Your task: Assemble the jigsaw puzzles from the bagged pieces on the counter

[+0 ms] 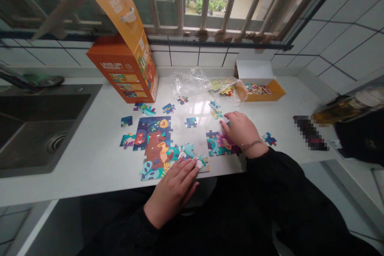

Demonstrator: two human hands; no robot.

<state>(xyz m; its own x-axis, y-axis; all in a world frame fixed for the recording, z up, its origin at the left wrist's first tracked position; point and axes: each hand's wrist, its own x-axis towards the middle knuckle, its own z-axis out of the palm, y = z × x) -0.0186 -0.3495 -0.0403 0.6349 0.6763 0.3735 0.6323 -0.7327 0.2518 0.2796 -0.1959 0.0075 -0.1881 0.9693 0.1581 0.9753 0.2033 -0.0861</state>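
Note:
A partly joined jigsaw puzzle (154,144) with a brown bear and a white rabbit lies on the white counter. My left hand (177,186) rests flat on its lower right corner, fingers stretched out and covering part of it. To the right is a smaller joined section (216,144) in teal and purple. Over its upper edge, my right hand (243,130) has thumb and forefinger closed around a small teal puzzle piece (229,123), mostly hidden by the fingers. Loose puzzle pieces lie around, among them a dark blue one (191,122) between the sections and one (216,115) beyond my right hand.
An orange puzzle box (126,74) stands open at the back left, beside a sink (54,128). Crumpled clear plastic (192,81), a bag of pieces (226,88) and a yellow box (270,95) of pieces line the back. A blurred dark object (310,133) lies right.

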